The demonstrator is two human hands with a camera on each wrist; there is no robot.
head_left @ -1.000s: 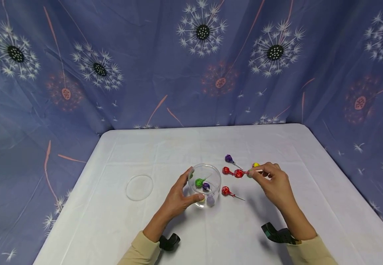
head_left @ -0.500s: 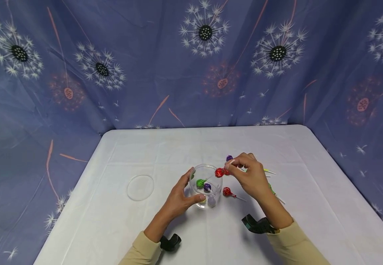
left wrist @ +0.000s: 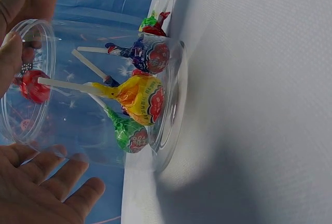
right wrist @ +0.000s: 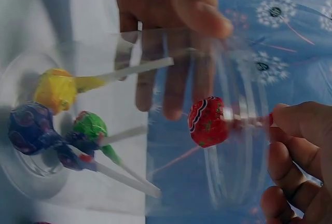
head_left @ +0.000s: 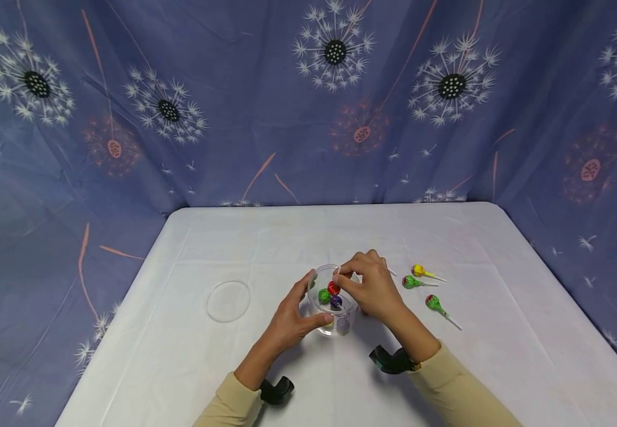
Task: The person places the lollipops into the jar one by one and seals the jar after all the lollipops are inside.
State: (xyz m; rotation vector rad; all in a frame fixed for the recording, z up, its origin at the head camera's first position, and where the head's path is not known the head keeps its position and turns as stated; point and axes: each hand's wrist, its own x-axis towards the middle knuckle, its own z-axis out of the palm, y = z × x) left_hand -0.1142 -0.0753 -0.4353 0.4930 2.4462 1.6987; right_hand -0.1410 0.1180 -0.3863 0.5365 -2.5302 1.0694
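Red lollipop (right wrist: 208, 122), pinched by the right hand (head_left: 373, 286), could snag the left-hand-gripped (head_left: 289, 317) clear cup's (head_left: 316, 277) rim and tip it.

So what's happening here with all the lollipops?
A person is putting lollipops into a clear cup on a white table. The left hand grips the cup, while the right hand pinches the stick of a red lollipop at the cup's mouth. Yellow, green and purple ones lie inside; three more wait on the table.
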